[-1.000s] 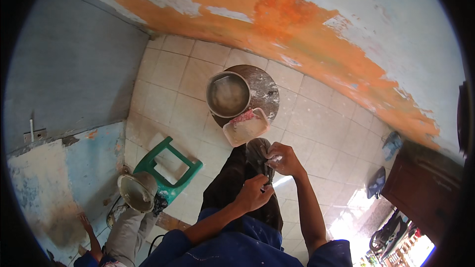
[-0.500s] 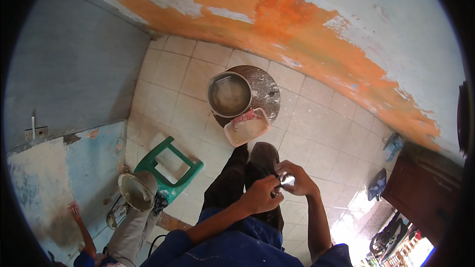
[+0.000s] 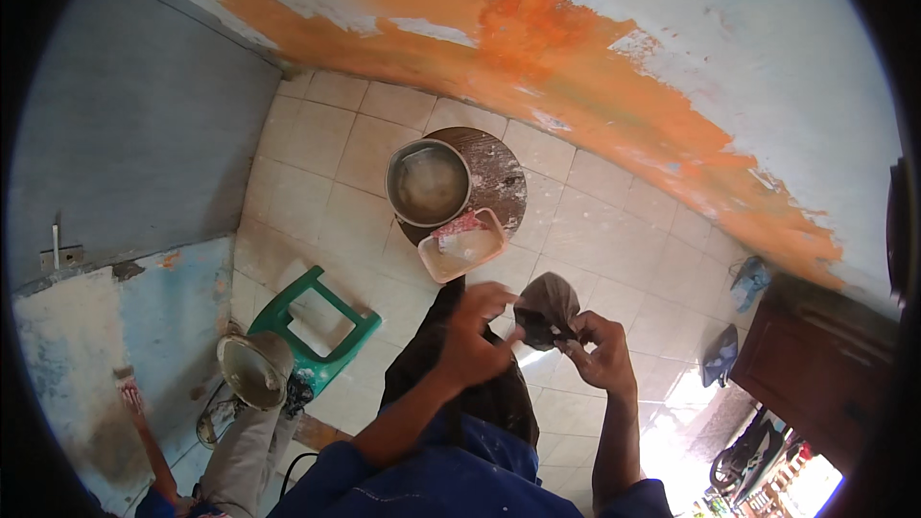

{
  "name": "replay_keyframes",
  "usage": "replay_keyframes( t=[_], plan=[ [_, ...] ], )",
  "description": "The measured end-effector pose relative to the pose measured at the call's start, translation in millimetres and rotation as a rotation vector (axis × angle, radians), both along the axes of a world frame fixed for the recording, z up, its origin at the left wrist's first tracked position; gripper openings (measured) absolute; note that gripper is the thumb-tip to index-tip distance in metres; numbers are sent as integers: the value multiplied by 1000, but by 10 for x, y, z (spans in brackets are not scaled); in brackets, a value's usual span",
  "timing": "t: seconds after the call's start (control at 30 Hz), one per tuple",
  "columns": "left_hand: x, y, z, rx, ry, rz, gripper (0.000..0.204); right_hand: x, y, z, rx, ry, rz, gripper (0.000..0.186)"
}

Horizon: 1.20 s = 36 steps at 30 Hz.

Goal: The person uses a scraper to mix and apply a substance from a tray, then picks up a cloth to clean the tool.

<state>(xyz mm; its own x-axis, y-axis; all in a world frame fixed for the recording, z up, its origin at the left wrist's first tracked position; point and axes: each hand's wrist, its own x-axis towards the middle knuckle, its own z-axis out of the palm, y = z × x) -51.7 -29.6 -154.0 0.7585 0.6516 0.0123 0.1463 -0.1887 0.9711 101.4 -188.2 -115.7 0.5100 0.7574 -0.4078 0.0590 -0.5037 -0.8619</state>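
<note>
My right hand (image 3: 602, 353) pinches a dark grey-brown piece (image 3: 547, 311) between thumb and fingers. It looks like a thin, bent sheet, but its exact kind is not clear. My left hand (image 3: 472, 338) is just left of this piece, slightly blurred, with thumb and fingers apart. Whether its thumb touches the sheet's edge I cannot tell. Both hands are above my dark trousers (image 3: 417, 364). Beyond them, a round metal pot (image 3: 464, 171) of cloudy liquid and a pale pink tub (image 3: 441, 269) holding a red-and-white item stand on a round dark stool (image 3: 504, 168).
At left, a co-worker's hand (image 3: 132, 399) holds a brush-like tool at the patchy wall (image 3: 67, 326). Nearby are a green plastic stool (image 3: 360, 334) and a smeared bucket (image 3: 254, 369). A brown cabinet (image 3: 796, 350) and sandals (image 3: 720, 357) are at right.
My hands have moved apart, the left one leftward and up, the right one rightward. The dark piece now shows spread out beside the right hand. The co-worker's hand has shifted slightly.
</note>
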Motion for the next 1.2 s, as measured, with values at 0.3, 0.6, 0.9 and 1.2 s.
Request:
replay_keyframes(
  t=[0.3, 0.6, 0.9, 1.2],
  plan=[
    [-1016, 450, -2064, 7, 577, 275, 45, 703, 586, 35, 121, -310, 242, 15],
    [-856, 625, -2579, -640, 628, 346, 98, 1006, 1592, -486, -97, -360, 392, 27],
    [-863, 755, -2759, -1182, 342, 213, 96, 1057, 1920, -1232, -59, -367, 385, 27],
    [-838, 828, -2913, -1371, 248, 328, 89, 1049, 2050, -1479, -28, -387, 345, 37]
  ],
)
